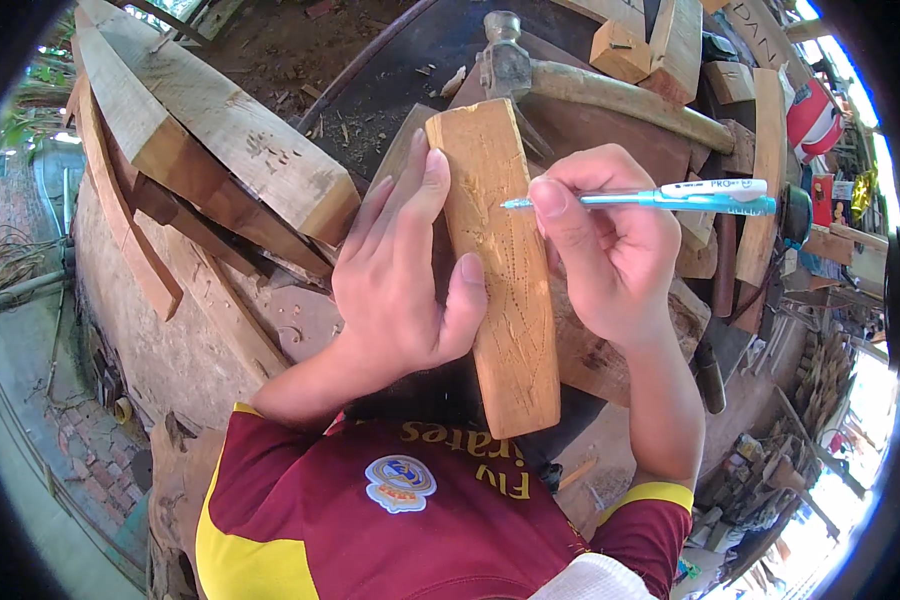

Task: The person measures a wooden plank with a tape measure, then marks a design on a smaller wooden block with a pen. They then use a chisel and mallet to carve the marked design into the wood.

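Note:
A long, tapered wooden block [515, 330] lies upright in front of me, its top face covered in scratched lines and rows of dots. Along its left edge rests my left hand [400, 260], fingers stretched out and thumb apart, steadying the side. My right hand [610, 240] pinches a light-blue pen [660, 200] with a white clip. The pen's tip touches or hovers just over the upper part of the block; which of the two I cannot tell.
Beyond the block lies a hammer [620, 98] with a wooden handle. Long squared timbers [220, 130] are stacked at the left. Wood offcuts [620, 50] crowd the far right, and a red-and-white round object [813, 118] sits beyond them. A dark-handled tool [710, 380] is at the right.

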Demonstrator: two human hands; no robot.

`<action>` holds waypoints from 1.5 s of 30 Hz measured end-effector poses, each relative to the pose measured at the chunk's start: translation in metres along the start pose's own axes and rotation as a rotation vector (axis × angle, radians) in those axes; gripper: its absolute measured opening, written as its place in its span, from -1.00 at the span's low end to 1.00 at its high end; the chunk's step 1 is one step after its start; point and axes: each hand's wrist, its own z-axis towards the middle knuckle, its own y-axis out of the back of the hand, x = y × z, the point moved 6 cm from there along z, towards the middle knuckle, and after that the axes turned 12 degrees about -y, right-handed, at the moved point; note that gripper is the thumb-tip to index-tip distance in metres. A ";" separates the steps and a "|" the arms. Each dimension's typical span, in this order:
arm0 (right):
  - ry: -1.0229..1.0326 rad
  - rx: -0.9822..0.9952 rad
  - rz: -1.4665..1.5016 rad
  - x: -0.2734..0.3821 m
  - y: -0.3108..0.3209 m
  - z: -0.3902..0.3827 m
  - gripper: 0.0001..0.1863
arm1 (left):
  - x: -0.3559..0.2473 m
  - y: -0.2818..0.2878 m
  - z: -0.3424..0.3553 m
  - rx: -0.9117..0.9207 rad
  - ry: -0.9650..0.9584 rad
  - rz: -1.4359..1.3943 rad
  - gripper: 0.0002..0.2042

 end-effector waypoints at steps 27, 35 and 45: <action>0.030 0.020 0.008 0.000 -0.003 -0.001 -0.84 | 0.000 0.000 0.001 -0.003 -0.013 -0.002 -0.41; 0.037 0.062 -0.010 0.002 -0.003 -0.002 -0.86 | -0.001 0.000 0.000 0.017 -0.008 0.001 -0.41; -0.011 -0.011 -0.004 0.000 0.002 -0.002 -0.86 | -0.001 0.000 0.001 0.009 -0.014 0.000 -0.42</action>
